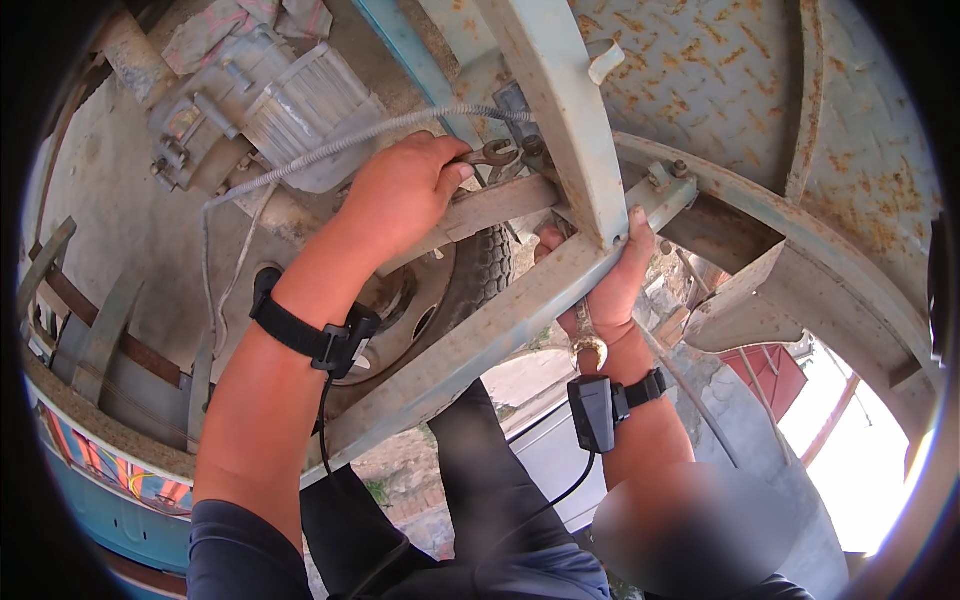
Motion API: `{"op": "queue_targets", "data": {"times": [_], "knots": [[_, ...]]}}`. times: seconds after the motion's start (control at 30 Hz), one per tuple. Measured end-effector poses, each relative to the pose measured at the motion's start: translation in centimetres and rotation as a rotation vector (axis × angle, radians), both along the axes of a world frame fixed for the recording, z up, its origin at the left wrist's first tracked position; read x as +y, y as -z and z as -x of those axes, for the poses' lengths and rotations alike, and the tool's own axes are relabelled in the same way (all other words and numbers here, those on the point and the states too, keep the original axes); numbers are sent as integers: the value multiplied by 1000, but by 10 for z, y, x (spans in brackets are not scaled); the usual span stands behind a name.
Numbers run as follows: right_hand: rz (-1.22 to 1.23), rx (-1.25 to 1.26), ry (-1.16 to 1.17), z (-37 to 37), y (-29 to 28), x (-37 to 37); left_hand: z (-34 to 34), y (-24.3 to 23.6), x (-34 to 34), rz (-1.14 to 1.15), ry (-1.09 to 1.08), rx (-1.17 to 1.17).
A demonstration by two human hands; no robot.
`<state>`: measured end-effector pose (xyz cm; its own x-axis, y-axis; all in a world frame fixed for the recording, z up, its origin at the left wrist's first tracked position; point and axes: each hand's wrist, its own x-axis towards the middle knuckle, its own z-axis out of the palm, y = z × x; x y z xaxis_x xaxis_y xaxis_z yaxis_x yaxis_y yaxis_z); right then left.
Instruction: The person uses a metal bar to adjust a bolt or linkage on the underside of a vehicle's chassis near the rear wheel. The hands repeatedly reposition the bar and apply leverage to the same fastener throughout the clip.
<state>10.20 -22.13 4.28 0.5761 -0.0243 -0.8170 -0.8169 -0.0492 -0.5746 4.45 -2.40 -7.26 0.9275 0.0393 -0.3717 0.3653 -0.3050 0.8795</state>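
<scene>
In my left hand (400, 195) is an open-ended wrench (494, 153), its jaw showing past my fingertips. That jaw lies close to a bolt (535, 150) where a flat bar meets the frame; whether it touches the bolt I cannot tell. My right hand (618, 285) reaches from beneath around a pale metal beam (470, 325), thumb up against the upright post (565, 110). A second wrench (588, 340) is gripped in it, one end sticking out by the wrist. Its other end and most of the fingers are hidden behind the beam.
A tyre (490, 265) sits under the frame. Beyond my left arm is a finned motor housing (310, 115), with a ribbed cable conduit (370, 130) running across. Rusty tread plate (700, 90) covers the upper right. A curved metal rail (850, 240) borders the right side.
</scene>
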Motion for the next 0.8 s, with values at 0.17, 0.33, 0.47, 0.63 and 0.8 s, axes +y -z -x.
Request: {"op": "queue_targets", "data": {"times": [0.17, 0.33, 0.47, 0.63, 0.8], "knots": [[46, -16, -46, 0, 2, -4, -8, 14, -4, 97, 5, 2], [12, -19, -37, -1, 1, -4, -15, 20, -11, 157, -12, 6], [21, -7, 10, 1, -2, 4, -18, 25, -13, 187, -7, 22], [21, -10, 52, 1, -1, 7, -20, 24, -13, 190, 0, 48], [24, -14, 37, 1, -1, 5, -17, 20, -14, 157, 8, 45]]}}
